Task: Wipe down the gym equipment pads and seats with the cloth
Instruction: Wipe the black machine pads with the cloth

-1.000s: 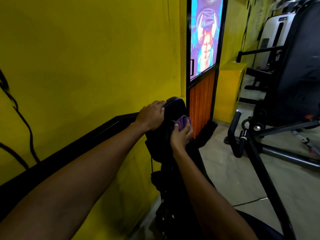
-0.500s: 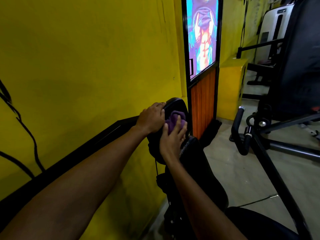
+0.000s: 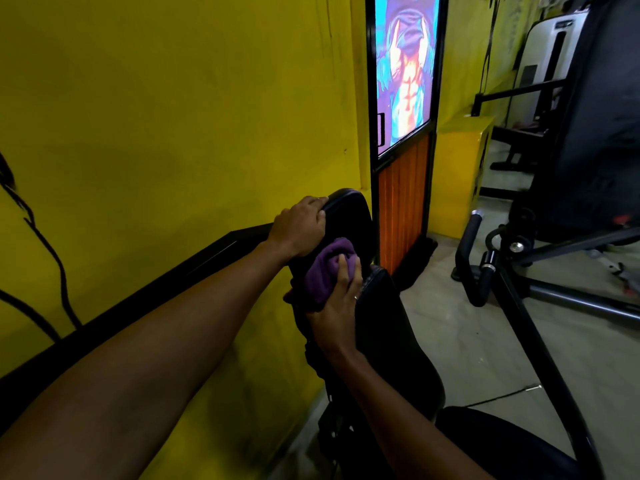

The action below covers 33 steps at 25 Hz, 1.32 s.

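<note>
A black upper pad (image 3: pixel 353 220) of a gym machine stands against the yellow wall, with a longer black back pad (image 3: pixel 384 334) below it and a black seat (image 3: pixel 491 441) at the bottom right. My left hand (image 3: pixel 299 226) grips the top left edge of the upper pad. My right hand (image 3: pixel 337 306) presses a bunched purple cloth (image 3: pixel 325 268) against the lower face of that pad, just above the gap to the back pad.
The yellow wall (image 3: pixel 173 133) runs close on the left, with a black rail (image 3: pixel 156 296) along it. A door with an orange panel (image 3: pixel 403 199) stands behind the pad. A black handle bar (image 3: pixel 472 261) and machine frame (image 3: pixel 540 341) stand to the right on the grey floor.
My right hand has slid the purple cloth down and left across the upper pad's face. My left hand has kept its grip on the pad's top edge. The view has tilted slightly.
</note>
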Each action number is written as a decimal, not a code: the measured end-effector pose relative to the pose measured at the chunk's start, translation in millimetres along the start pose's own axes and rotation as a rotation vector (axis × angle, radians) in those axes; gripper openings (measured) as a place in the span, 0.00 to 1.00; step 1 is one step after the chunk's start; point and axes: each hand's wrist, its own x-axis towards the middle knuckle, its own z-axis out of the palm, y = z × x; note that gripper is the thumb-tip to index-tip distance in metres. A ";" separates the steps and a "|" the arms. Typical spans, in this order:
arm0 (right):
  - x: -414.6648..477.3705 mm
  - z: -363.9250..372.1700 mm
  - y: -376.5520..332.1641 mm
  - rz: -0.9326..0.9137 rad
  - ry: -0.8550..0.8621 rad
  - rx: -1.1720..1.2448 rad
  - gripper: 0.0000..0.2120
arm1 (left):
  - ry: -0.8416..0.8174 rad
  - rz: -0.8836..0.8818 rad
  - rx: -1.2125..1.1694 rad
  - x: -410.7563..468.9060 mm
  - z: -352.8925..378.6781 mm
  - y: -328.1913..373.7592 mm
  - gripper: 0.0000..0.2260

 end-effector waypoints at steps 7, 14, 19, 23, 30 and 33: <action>5.6 12.4 0.8 -0.007 0.079 0.012 0.51 | 0.003 0.003 0.012 2.0 1.4 -3.6 0.20; 62.2 21.2 24.9 0.641 0.277 0.343 0.43 | 0.030 0.052 0.085 2.2 6.5 -3.7 0.21; 121.5 -9.6 35.0 0.716 0.298 0.330 0.38 | 0.039 0.045 0.085 5.1 6.0 -3.1 0.21; 78.7 1.9 -5.3 0.513 0.244 0.221 0.36 | 0.049 0.037 0.083 2.2 5.8 -1.4 0.21; 118.0 -8.7 29.7 0.518 0.282 0.246 0.36 | 0.086 0.062 0.080 2.5 9.8 -4.6 0.20; 143.3 -24.1 48.6 0.668 0.265 0.309 0.34 | 0.059 0.055 0.037 6.7 5.7 -4.4 0.20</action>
